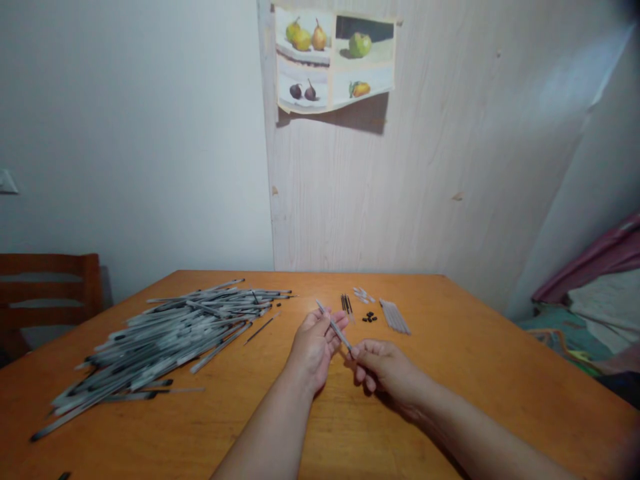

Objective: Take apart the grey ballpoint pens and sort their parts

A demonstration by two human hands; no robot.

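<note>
Above the middle of the table I hold a slim grey pen (341,333), tilted with its far end pointing up and left. My left hand (313,345) grips its barrel between thumb and fingers, palm turned partly up. The near, dark end of the pen is pinched by the fingertips of my right hand (387,367). Just beyond the hands lie several dark thin refills (347,305), a cluster of small black plugs (369,317), some small whitish pieces (363,295) and a row of pale pen barrels (395,316).
A large loose pile of grey pens (185,327) covers the left of the wooden table (280,427). A single dark refill (259,331) lies beside it. A wooden chair (50,290) stands at the left, and fruit pictures (335,60) hang on the wall. Fabric (605,300) is heaped at the right.
</note>
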